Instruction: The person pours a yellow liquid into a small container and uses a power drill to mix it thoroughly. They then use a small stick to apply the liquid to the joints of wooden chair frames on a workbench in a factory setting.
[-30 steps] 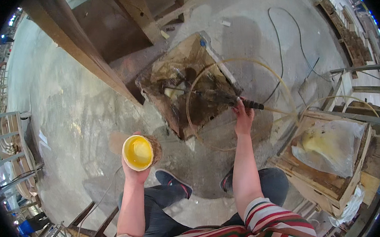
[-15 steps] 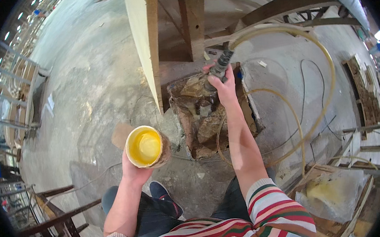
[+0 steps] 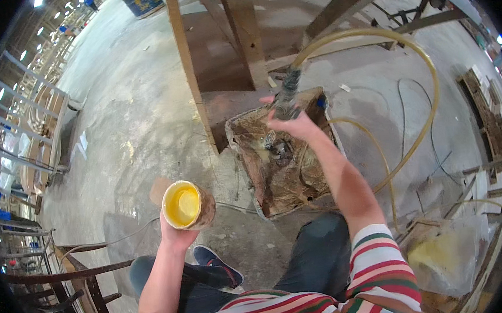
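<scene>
My left hand point(image 3: 178, 238) is closed round a stained tub point(image 3: 207, 209), off-white at the rim, with yellow material inside. It tilts slightly so its mouth faces up. My right hand point(image 3: 298, 124) grips a dark, cylindrical tool point(image 3: 288, 95) with a thick yellowish hose point(image 3: 425, 63) running from its upper end. The tool is above the far part of a brown, crusted open box point(image 3: 288, 183), and motion smears its lower end. Inside the box lies a small dark, metal-looking part point(image 3: 279, 148), only partly distinct.
Wooden uprights point(image 3: 242, 35) of a frame rise just beyond the box. Thin cables and hose loops lie on the concrete floor point(image 3: 111, 154) at right. A dark wooden frame point(image 3: 91, 284) stands at near left, and clear plastic sheeting point(image 3: 450, 259) at near right. A pallet point(image 3: 487, 122) is far right.
The whole view has shifted a little. My right hand has turned the tool more upright over the box and its grip looks looser. My left hand still holds the tub.
</scene>
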Demonstrator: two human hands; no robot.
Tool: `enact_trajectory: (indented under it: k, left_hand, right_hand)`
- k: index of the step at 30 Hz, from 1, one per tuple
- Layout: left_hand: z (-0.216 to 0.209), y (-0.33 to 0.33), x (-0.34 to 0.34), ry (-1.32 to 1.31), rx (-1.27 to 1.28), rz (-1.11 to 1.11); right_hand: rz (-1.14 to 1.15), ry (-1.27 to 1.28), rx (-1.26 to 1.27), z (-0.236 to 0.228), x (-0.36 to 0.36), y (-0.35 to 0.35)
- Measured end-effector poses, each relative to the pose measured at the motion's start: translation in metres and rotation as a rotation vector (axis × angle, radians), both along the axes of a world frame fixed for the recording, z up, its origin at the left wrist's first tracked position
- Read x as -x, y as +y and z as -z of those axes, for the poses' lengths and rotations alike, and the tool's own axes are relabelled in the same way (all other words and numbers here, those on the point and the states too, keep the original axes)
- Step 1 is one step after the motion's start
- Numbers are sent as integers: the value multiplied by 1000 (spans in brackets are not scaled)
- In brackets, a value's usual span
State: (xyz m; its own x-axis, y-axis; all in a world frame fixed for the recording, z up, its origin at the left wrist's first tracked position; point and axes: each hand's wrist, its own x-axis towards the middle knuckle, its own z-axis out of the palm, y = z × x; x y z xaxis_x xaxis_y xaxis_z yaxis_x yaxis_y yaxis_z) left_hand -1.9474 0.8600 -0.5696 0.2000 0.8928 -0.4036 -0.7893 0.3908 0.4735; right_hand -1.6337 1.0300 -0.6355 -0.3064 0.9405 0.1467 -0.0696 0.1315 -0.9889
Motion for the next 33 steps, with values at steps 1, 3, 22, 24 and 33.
enact_trajectory:
  k: [1, 3, 22, 24, 33]
  left_hand:
    - [6, 2, -3, -3, 22, 14]
    - [17, 15, -11, -6, 59, 51]
    - [155, -15, -108, 137, 320, 561]
    - [157, -14, -110, 181, 304, 531]
    - [126, -1, -104, 99, 224, 425]
  right_hand:
    - [107, -69, -18, -14, -15, -6]
    - [188, 87, -57, -37, -45, -9]
    - [340, -925, -495, -285, -179, -109]
    - [361, -1000, -347, -284, -191, -121]
    - [276, -146, -109, -153, -169, -70]
